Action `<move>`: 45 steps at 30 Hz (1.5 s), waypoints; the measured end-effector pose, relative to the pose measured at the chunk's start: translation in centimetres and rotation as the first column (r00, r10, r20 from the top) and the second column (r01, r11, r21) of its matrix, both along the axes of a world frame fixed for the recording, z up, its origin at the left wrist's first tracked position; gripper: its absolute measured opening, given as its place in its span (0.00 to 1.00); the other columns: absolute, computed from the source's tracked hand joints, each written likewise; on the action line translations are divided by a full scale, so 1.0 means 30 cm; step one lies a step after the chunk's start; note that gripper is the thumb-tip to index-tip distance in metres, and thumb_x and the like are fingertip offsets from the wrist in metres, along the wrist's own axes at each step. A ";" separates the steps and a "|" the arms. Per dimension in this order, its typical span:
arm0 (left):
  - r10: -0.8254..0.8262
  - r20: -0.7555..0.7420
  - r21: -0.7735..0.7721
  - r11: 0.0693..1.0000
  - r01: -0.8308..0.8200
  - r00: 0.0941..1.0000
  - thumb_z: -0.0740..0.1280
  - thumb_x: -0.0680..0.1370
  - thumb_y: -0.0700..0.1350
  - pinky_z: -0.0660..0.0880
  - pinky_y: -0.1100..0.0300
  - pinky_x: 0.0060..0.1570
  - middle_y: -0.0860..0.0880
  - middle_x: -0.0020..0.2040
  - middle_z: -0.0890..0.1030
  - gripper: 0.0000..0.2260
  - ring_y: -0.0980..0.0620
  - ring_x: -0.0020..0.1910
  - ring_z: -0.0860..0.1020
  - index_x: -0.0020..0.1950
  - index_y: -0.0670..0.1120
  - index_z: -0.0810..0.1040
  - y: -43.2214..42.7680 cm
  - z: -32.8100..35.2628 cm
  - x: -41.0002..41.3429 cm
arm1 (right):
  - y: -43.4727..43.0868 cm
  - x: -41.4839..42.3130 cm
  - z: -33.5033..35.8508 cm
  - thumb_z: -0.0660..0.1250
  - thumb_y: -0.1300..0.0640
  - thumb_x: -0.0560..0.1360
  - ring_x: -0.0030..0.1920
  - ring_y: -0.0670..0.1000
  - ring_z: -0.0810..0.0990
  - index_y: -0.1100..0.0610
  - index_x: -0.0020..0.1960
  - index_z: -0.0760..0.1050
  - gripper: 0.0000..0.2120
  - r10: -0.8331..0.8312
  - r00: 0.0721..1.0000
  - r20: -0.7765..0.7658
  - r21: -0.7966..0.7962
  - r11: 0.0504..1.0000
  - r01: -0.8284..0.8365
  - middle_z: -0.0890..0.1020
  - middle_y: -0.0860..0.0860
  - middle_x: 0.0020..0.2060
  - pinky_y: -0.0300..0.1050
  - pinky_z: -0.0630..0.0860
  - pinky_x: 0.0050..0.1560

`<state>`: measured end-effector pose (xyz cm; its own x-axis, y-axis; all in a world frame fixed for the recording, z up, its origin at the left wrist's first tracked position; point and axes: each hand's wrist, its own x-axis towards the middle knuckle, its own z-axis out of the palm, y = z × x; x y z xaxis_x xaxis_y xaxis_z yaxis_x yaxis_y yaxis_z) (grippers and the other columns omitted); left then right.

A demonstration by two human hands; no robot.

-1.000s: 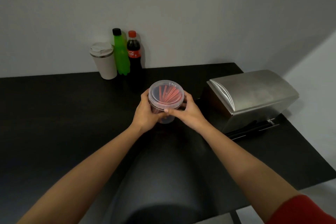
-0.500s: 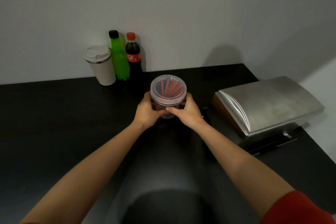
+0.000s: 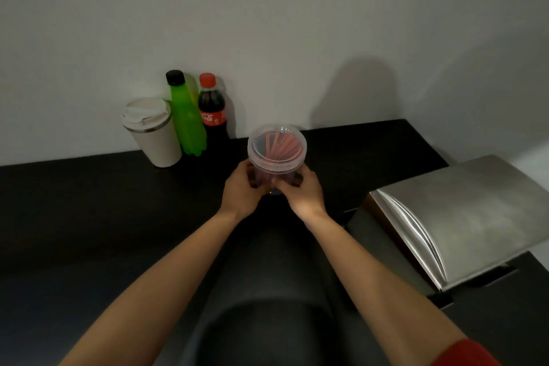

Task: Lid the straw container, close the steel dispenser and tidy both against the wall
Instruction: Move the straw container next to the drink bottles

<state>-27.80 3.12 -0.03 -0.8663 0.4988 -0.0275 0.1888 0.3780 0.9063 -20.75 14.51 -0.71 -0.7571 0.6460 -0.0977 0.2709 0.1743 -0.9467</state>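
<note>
Both hands, left hand (image 3: 242, 192) & right hand (image 3: 303, 194), wrap fingers round the straw tub (image 3: 276, 157), lid on, near the worktop (image 3: 89, 217) back edge. Next: set it by the wall w/o knocking the cola bottle (image 3: 211, 107), green bottle (image 3: 185, 116) or cup (image 3: 151, 131). Steel dispenser (image 3: 463, 217) at right edge looks shut.

The lidded straw container (image 3: 277, 149) is gripped by both hands, left (image 3: 241, 191) and right (image 3: 303, 192), above the black worktop (image 3: 89, 217).
</note>
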 end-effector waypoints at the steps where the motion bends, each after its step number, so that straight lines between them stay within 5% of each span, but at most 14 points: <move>1: -0.004 -0.007 0.005 1.000 0.004 1.000 0.73 0.71 0.42 0.73 0.57 0.58 0.44 0.65 0.75 0.29 0.46 0.62 0.75 0.69 0.43 0.66 0.007 -0.002 -0.013 | 0.007 -0.013 -0.001 0.73 0.51 0.68 0.57 0.48 0.74 0.48 0.66 0.70 0.28 -0.004 1.000 0.001 -0.009 1.000 0.004 0.73 0.49 0.59 0.38 0.69 0.50; 10: 0.028 0.005 0.022 0.999 -0.028 1.000 0.74 0.71 0.40 0.74 0.54 0.59 0.44 0.64 0.76 0.30 0.45 0.60 0.77 0.70 0.44 0.66 0.067 -0.009 -0.130 | 0.044 -0.112 0.009 0.69 0.58 0.72 0.62 0.51 0.75 0.53 0.67 0.70 0.24 0.030 0.996 -0.089 -0.061 0.998 -0.036 0.77 0.52 0.61 0.48 0.72 0.64; 15: 0.046 0.024 0.035 0.998 -0.047 0.999 0.73 0.71 0.39 0.74 0.51 0.60 0.43 0.64 0.76 0.30 0.45 0.58 0.78 0.70 0.44 0.66 0.092 -0.017 -0.180 | 0.059 -0.172 0.013 0.68 0.60 0.73 0.61 0.50 0.76 0.54 0.67 0.70 0.23 0.036 0.994 -0.101 -0.043 0.998 -0.040 0.78 0.53 0.61 0.41 0.71 0.60; 26: 0.070 0.028 0.057 0.996 -0.072 0.997 0.74 0.70 0.41 0.74 0.57 0.56 0.44 0.62 0.77 0.29 0.47 0.55 0.79 0.69 0.43 0.67 0.134 -0.031 -0.253 | 0.078 -0.254 0.002 0.67 0.60 0.74 0.64 0.53 0.74 0.55 0.70 0.66 0.25 0.005 0.997 -0.073 -0.039 0.999 -0.008 0.76 0.55 0.63 0.54 0.71 0.66; 45: 0.056 0.017 0.045 0.997 -0.056 0.998 0.73 0.71 0.41 0.75 0.56 0.57 0.44 0.62 0.77 0.29 0.48 0.55 0.79 0.69 0.45 0.67 0.159 -0.039 -0.288 | 0.100 -0.278 0.002 0.66 0.60 0.74 0.66 0.54 0.72 0.55 0.73 0.62 0.28 0.009 0.999 -0.031 -0.029 1.000 -0.010 0.72 0.55 0.67 0.54 0.70 0.68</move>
